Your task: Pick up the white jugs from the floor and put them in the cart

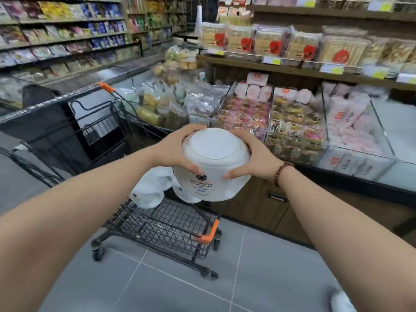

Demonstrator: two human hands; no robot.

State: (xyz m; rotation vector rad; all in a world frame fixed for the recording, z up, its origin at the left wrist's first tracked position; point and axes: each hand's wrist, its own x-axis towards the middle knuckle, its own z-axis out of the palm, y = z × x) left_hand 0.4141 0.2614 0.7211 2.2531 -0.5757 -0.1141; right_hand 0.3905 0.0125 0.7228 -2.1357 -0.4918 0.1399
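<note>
A white jug (215, 164) is held in the air above the cart (162, 224), its round flat base turned toward the camera. The left hand (177, 149) grips its left side and the right hand (252, 156) its right side; the fingers of both are spread and curled around the rim of the base, thumbs pressed on the near wall just above the label. The label carries a dark round emblem and lines of red and dark characters, too blurred to read. A beaded bracelet (281, 173) sits on the right wrist.

Below the held jug, two more white jugs (148, 192) lie in the cart's black wire basket, touching each other. The cart has orange corner pieces and stands on a grey tiled floor (258, 278).

To the right, wooden shelves (292, 70) hold bagged goods with red stickers, and clear bins hold pink and white packets. Yellow price tags line the shelf edges, unreadable. A second cart (101, 122) stands behind.
</note>
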